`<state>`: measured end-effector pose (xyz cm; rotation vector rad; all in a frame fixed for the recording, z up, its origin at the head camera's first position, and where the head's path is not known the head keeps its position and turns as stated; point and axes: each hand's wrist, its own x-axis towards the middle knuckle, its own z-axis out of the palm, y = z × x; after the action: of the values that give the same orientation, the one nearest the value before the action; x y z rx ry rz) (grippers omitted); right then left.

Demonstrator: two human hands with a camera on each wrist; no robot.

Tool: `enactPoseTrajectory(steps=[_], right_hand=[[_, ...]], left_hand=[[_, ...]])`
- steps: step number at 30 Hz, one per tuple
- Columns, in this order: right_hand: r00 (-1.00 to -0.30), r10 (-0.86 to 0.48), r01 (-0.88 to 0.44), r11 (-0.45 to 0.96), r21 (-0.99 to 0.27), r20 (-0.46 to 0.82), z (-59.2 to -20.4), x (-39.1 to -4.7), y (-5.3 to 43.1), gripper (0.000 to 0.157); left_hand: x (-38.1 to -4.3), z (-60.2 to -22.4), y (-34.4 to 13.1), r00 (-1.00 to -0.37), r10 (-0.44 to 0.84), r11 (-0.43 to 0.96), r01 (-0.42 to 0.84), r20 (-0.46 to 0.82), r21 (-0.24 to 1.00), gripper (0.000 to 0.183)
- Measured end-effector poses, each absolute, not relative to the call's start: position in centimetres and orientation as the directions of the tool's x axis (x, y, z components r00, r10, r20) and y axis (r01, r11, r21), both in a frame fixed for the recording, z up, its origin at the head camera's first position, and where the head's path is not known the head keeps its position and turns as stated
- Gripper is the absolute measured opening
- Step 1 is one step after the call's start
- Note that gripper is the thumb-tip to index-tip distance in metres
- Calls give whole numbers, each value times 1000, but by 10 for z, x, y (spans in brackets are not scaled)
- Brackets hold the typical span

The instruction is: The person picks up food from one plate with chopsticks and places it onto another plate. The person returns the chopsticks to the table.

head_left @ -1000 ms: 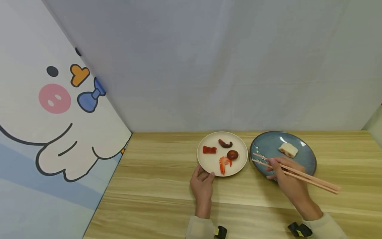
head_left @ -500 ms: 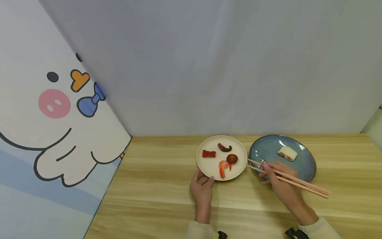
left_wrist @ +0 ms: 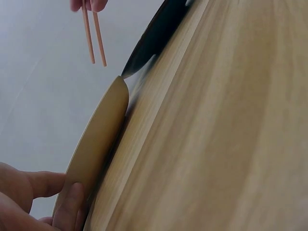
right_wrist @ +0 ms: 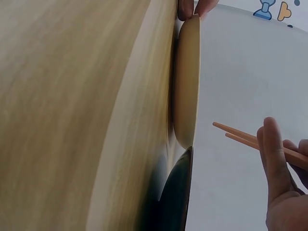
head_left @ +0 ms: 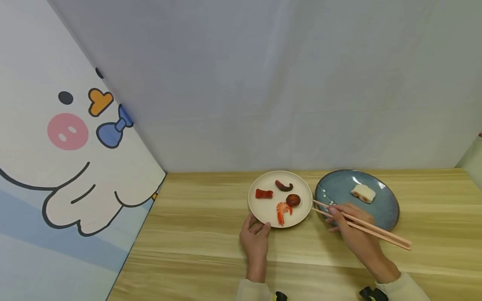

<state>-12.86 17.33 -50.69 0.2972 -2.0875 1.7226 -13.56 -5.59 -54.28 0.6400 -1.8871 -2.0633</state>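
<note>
My left hand grips the near-left rim of a cream plate, thumb at the rim and fingers against its side. On that plate lie a shrimp, a round brown piece, a flat red piece and a dark curled piece like a tentacle. My right hand holds a pair of pink chopsticks over the near-left part of a blue plate. Their tips are slightly apart beside the cream plate's right rim, with nothing between them. A whitish food piece sits on the blue plate.
Both plates stand side by side near the back of the wood-grain table. A grey curtain-like backdrop rises behind it. To the left is a panel with a cartoon print.
The right hand has drawn the chopsticks slightly left, their tips passing from over the blue plate to the cream plate's edge. The left hand keeps its hold. The head view has tilted slightly up.
</note>
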Motion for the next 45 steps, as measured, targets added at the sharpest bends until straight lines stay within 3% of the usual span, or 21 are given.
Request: enactPoseTrajectory(steps=[34, 45], right_hand=[[-905, 19, -415, 185, -891, 425, -520, -141, 158, 15], [-877, -16, -470, 241, -849, 481, -522, -147, 156, 16]], left_hand=[[-135, -546, -55, -866, -481, -123, -89, -138, 988, 61], [-138, -547, -54, -864, -485, -125, -84, -135, 989, 62]])
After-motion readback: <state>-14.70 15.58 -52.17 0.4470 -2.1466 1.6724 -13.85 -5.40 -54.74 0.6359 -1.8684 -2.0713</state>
